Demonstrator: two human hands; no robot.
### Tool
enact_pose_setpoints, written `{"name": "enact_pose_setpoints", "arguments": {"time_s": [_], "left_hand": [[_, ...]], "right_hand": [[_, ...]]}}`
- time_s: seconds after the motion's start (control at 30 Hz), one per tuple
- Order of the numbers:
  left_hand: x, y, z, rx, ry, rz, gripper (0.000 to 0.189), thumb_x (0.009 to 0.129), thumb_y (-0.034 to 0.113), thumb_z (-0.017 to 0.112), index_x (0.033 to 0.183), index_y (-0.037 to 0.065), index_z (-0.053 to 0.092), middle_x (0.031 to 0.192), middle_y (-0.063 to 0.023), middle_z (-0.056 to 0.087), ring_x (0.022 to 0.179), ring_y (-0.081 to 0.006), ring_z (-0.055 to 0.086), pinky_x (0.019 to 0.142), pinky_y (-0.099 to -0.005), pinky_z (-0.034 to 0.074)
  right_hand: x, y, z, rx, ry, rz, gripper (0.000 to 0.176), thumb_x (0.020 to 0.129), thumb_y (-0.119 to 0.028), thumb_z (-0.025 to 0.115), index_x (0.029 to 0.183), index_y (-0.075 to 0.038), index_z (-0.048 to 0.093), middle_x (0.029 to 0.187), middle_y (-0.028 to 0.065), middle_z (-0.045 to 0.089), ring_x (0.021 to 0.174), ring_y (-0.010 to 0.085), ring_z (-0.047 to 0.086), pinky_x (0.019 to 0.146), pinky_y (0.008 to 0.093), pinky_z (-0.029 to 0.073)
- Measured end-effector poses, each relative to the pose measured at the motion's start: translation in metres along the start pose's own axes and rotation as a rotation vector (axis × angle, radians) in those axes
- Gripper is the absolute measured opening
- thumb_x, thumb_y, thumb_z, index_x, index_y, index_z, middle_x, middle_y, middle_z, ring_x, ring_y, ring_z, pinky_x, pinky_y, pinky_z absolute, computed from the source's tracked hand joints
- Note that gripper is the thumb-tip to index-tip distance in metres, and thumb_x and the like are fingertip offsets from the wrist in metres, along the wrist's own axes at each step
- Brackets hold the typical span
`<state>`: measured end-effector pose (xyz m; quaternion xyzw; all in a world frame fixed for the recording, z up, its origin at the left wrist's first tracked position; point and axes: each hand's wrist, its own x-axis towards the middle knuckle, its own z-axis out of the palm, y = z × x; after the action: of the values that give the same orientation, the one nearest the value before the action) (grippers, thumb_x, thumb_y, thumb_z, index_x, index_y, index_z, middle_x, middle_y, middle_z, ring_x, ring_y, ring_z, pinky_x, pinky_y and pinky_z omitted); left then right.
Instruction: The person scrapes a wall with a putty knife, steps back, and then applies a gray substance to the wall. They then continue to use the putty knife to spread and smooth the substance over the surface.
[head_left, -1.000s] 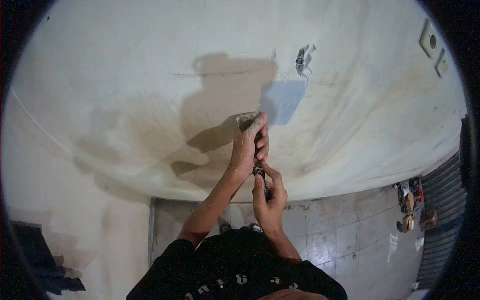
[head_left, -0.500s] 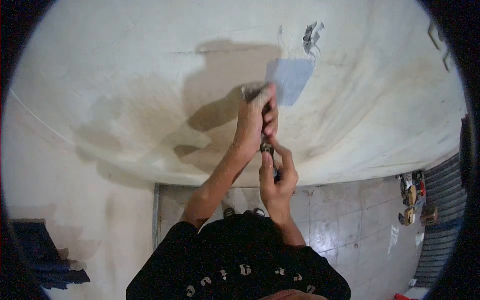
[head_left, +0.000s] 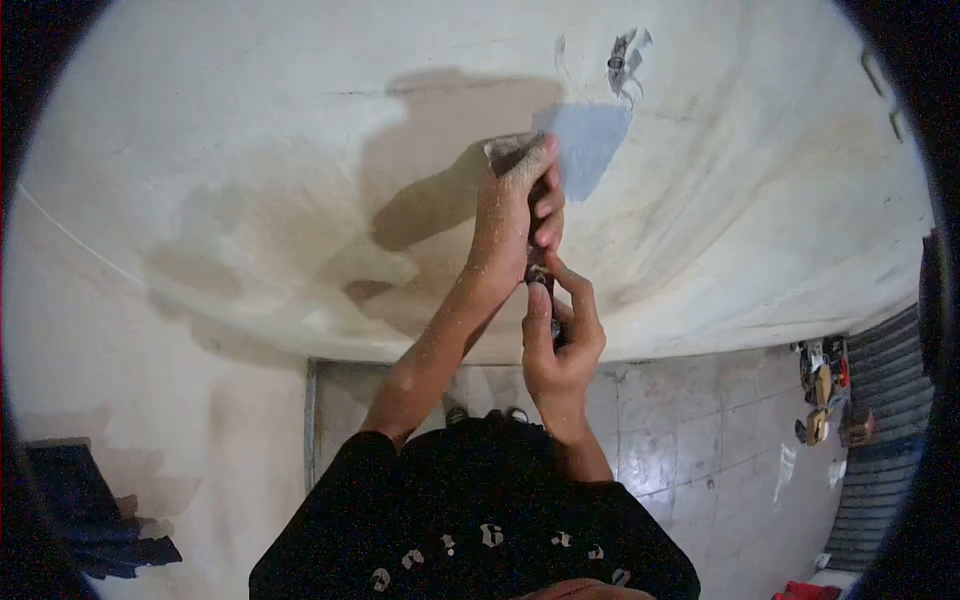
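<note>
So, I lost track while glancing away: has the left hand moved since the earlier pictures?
Yes: the left hand sits higher against the grey patch, its thumb tip now level with the upper half, not the lower.

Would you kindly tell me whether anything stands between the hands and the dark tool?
Nothing visible does: the left hand is wrapped around the dark tool, and the right hand holds its lower part.
</note>
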<state>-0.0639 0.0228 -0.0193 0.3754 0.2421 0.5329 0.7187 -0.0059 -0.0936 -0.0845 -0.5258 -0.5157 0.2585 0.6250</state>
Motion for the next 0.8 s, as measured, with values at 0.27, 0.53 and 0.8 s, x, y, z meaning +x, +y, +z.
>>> {"name": "enact_pose_setpoints", "arguments": {"time_s": [0.27, 0.53, 0.8], "left_hand": [[0.003, 0.004, 0.001, -0.009, 0.040, 0.010, 0.038, 0.091, 0.039, 0.059, 0.069, 0.012, 0.045, 0.050, 0.0036, 0.037, 0.035, -0.0091, 0.035, 0.036, -0.0253, 0.028], [0.001, 0.010, 0.002, 0.004, 0.004, -0.017, 0.037, 0.091, 0.040, 0.058, 0.071, 0.012, 0.045, 0.051, 0.0038, 0.036, 0.036, -0.0096, 0.036, 0.036, -0.0251, 0.028], [-0.002, 0.024, 0.011, 0.014, -0.037, -0.001, 0.034, 0.091, 0.039, 0.058, 0.072, 0.013, 0.045, 0.053, 0.0041, 0.037, 0.038, -0.0096, 0.036, 0.037, -0.0260, 0.030]], "right_hand": [[0.011, -0.014, 0.000, 0.015, -0.025, 0.059, 0.030, 0.095, -0.006, 0.055, 0.124, 0.003, 0.053, 0.090, 0.0069, 0.061, 0.072, 0.0058, 0.048, 0.061, 0.0225, 0.039], [0.011, -0.019, 0.001, -0.029, 0.002, 0.004, 0.029, 0.093, -0.004, 0.055, 0.121, 0.004, 0.055, 0.105, 0.0214, 0.067, 0.099, 0.0200, 0.064, 0.083, 0.0321, 0.050], [0.014, -0.030, 0.004, 0.008, 0.018, -0.070, 0.030, 0.096, -0.007, 0.053, 0.125, 0.002, 0.052, 0.078, 0.0035, 0.055, 0.066, 0.0059, 0.047, 0.056, 0.0217, 0.035]]}}
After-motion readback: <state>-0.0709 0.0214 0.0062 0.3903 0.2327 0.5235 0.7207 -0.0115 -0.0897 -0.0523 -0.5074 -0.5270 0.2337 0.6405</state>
